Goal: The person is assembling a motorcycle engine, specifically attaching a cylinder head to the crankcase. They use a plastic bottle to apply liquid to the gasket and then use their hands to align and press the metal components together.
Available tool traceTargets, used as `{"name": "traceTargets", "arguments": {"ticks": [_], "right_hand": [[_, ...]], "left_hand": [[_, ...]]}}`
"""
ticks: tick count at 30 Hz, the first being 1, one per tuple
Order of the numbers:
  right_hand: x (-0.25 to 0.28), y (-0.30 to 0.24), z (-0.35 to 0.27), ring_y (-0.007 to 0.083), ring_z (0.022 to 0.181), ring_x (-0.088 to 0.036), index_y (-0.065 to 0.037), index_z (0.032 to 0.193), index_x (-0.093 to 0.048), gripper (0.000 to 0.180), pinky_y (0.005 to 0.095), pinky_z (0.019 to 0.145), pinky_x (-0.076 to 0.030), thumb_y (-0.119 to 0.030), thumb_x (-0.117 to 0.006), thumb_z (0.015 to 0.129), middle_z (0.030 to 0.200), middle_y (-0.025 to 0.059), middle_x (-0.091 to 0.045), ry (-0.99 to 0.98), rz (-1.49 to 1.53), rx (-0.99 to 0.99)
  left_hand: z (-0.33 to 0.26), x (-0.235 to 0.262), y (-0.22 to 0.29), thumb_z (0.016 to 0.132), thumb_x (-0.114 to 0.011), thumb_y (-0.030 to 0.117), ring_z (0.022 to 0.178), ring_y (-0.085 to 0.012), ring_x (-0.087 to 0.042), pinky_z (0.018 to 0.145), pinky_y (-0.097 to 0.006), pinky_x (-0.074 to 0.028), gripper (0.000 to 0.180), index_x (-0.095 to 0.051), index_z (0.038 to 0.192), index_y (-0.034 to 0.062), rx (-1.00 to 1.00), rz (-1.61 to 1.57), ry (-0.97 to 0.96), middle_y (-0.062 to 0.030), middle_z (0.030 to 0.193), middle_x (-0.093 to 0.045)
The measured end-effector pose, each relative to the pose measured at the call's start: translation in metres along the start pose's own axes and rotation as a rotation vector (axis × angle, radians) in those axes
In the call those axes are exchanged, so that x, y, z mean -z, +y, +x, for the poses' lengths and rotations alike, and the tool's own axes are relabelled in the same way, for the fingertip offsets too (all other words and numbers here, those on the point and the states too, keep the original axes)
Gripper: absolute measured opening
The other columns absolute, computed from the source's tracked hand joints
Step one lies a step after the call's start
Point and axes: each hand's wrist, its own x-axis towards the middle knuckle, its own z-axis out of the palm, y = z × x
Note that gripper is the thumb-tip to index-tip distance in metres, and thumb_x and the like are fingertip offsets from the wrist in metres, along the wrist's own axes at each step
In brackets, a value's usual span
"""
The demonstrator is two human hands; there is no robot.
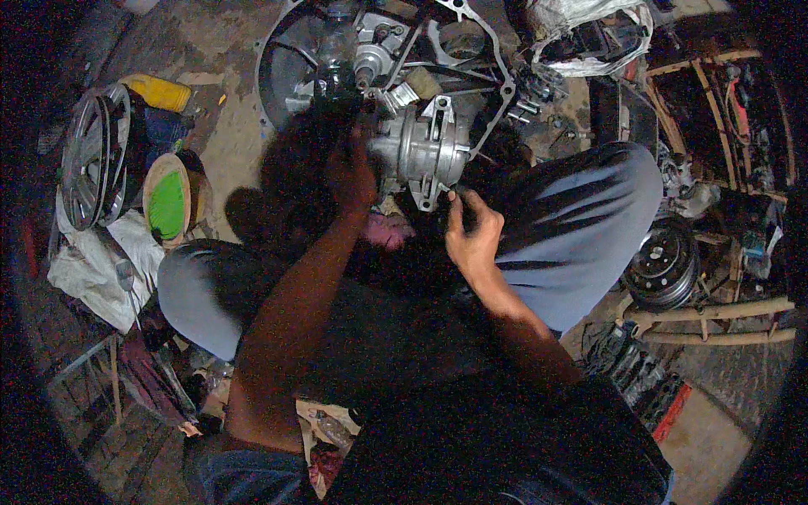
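L arm: comes in from near-left, forearm runs up toward far centre, elbow bent.
L hand (352,172): in shadow, back up, fingers curled; grip unclear.
R arm: from near-right, forearm angles up-left.
R hand (473,236): back to cam, thumb and fingers (455,202) pinched at far tip.
Knees: bent, spread left and right of hands.

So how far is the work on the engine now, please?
Done: the engine sits on the ground with its side open, and the round cover hangs beside it. In hand: the left hand presses on the engine's left side, and the right hand touches its lower edge near a mounting lug. Left: loose parts lie behind it, not yet fitted. Whether either hand holds a tool, I cannot tell.
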Motion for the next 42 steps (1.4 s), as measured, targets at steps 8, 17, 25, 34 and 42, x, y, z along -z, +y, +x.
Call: {"name": "traceTargets", "arguments": {"ticks": [8, 17, 25, 34, 42], "right_hand": [[0.002, 0.008, -0.007, 0.0441, 0.075, -0.07, -0.004, 0.107, -0.073, 0.022, 0.0498, 0.07, -0.056, -0.018, -0.066, 0.092, 0.083, 0.0249, -0.071, -0.092, -0.083, -0.042], [0.008, -0.001, -0.008, 0.0372, 0.082, -0.075, 0.003, 0.101, -0.073, 0.016, 0.0388, 0.07, -0.056, -0.01, -0.066, 0.093, 0.089, 0.0254, -0.072, -0.136, -0.159, -0.067], [0.015, -0.008, -0.002, 0.0353, 0.083, -0.075, 0.004, 0.097, -0.075, 0.019, 0.0389, 0.075, -0.057, -0.013, -0.069, 0.091, 0.092, 0.0258, -0.073, -0.179, -0.164, -0.128], [0.023, -0.013, 0.004, 0.0416, 0.085, -0.072, 0.004, 0.096, -0.075, 0.021, 0.0408, 0.079, -0.056, -0.016, -0.07, 0.091, 0.091, 0.0248, -0.073, -0.25, -0.178, -0.155], [0.017, 0.0, 0.004, 0.0436, 0.081, -0.07, -0.003, 0.1, -0.075, 0.023, 0.0508, 0.076, -0.056, -0.023, -0.07, 0.09, 0.084, 0.0255, -0.071, -0.249, -0.191, -0.129]], "left_hand": [[0.0, -0.001, -0.003, 0.103, -0.054, 0.053, 0.11, -0.0306, -0.065, 0.1, -0.043, -0.047, 0.058, -0.069, 0.123, 0.0004, 0.082, 0.079, 0.03, -0.0173, 0.119, -0.072], [0.0, 0.0, -0.003, 0.102, -0.055, 0.052, 0.109, -0.0286, -0.066, 0.1, -0.042, -0.047, 0.058, -0.07, 0.123, 0.0001, 0.055, -0.029, -0.006, -0.0162, 0.118, -0.072], [0.0, 0.003, 0.002, 0.101, -0.054, 0.056, 0.111, -0.0328, -0.065, 0.101, -0.044, -0.046, 0.062, -0.069, 0.124, 0.0005, 0.101, 0.044, 0.0, -0.018, 0.119, -0.071], [0.0, -0.003, -0.005, 0.101, -0.053, 0.059, 0.114, -0.0346, -0.065, 0.104, -0.044, -0.045, 0.065, -0.069, 0.124, 0.0011, 0.09, 0.137, 0.078, -0.0192, 0.122, -0.071], [0.004, -0.004, -0.01, 0.1, -0.053, 0.058, 0.116, -0.0333, -0.064, 0.105, -0.043, -0.045, 0.064, -0.068, 0.126, 0.0013, 0.029, 0.024, 0.021, -0.0194, 0.124, -0.07]]}}
